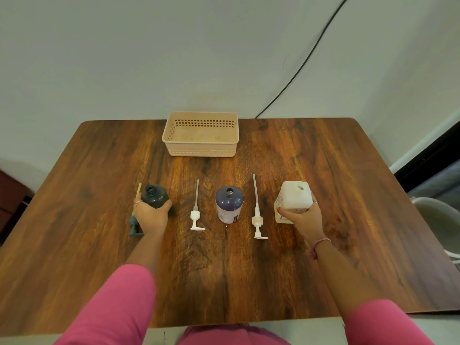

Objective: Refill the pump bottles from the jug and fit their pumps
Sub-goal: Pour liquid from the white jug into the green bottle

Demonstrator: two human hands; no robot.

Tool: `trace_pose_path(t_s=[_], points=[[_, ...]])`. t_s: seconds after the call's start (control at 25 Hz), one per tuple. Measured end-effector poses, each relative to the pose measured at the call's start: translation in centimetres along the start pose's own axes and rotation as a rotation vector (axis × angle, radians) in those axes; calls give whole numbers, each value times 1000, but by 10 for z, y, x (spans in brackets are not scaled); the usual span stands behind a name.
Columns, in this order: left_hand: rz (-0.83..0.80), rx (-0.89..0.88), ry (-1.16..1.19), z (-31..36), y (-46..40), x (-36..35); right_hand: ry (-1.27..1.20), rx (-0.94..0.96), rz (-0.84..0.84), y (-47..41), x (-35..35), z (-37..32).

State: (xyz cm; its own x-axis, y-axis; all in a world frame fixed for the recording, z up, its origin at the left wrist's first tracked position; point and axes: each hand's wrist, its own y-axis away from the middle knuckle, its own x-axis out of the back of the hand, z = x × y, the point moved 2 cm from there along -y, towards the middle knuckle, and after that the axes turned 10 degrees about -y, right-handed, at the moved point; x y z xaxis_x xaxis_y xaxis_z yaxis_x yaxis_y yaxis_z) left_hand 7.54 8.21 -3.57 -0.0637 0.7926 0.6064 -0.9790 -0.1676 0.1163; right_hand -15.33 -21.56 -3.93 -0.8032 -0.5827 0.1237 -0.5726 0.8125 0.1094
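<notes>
Two hands: both on the table (323, 170), each grasping a container; pink sleeves at the near edge.
Teal pump: (135, 224) lies flat toward the left edge, head nearest the person, yellowish tube pointing to the far edge; partly hidden under the left hand.
Left hand: (151, 215) fingers and thumb curled round the dark bottle from its near side; ring on one finger.
Dark bottle: (154, 199) upright, neck open with no pump fitted, just right of the teal pump.
White pump, left one: (196, 216) lies flat between the dark bottle and the purple bottle, touching neither; head toward the near edge, tube toward the far edge.
Purple bottle: (229, 204) upright near the middle of the surface, neck open, white label on its near side; no hand on it.
White pump, right one: (257, 220) lies flat between the purple bottle and the jug, longer tube slanting slightly left toward the far edge.
Jug: (295, 199) white, squarish, upright toward the right edge, opening showing in its top; level of contents cannot be told.
Right hand: (302, 216) wraps the jug's near right side, thumb across the front; ring on a finger, pink band at the wrist.
Basket: (200, 151) peach, perforated walls, at the middle of the far edge, well apart from the row.
Cable: (306, 58) dark, runs down the wall behind the far right corner.
</notes>
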Motion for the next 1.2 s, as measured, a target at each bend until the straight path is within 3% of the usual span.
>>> trace_pose_path(t_s=[0.2, 0.56, 0.92, 1.2], points=[[-3, -164, 56, 52, 15, 2, 36, 122, 22, -9, -8, -36], [-210, -549, 201, 202, 70, 20, 136, 503, -77, -38, -22, -186], [-231, -705, 295, 286, 98, 37, 352, 769, -39, -50, -27, -302], [-199, -736, 352, 312, 101, 48, 531, 932, -40, -49, -28, -354]])
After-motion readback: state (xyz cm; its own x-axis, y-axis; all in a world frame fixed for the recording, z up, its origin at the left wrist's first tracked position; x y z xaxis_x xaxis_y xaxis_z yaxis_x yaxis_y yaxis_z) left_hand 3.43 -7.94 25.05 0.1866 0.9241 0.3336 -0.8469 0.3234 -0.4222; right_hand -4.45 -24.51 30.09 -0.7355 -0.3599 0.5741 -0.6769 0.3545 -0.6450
